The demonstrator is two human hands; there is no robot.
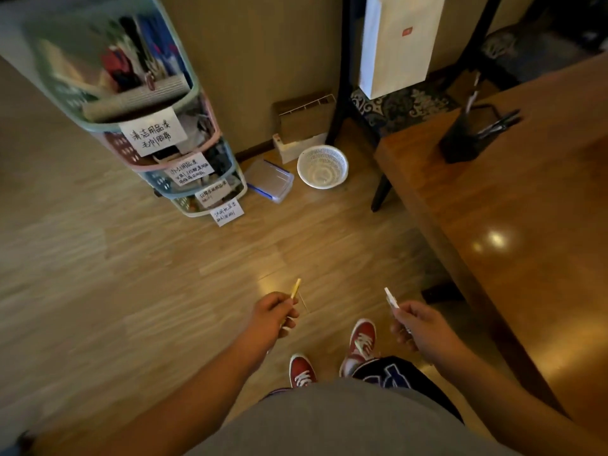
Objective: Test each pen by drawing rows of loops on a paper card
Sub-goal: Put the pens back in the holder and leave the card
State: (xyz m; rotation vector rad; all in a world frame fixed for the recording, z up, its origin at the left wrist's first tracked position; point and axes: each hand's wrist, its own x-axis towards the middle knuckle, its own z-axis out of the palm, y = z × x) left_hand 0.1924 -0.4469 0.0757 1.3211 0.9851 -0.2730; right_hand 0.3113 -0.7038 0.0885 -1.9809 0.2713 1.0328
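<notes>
A: What is recorded along the wall?
B: A tiered rack [154, 184], stocked, with handwritten labels [153, 134] fixed to its fronts. Just beside its base a clear box [271, 181] with blue clips is noted, then a white basket [322, 169], upright on the floor [131, 274].
A: And behind those?
B: Cardboard [306, 118] is seen against the wall. A white bag [399, 44] is set on a dark-framed seat.
A: The right side?
B: A glossy wooden table [526, 225] is logged. Red shoes [362, 343] with white laces are observed on the floor.
</notes>
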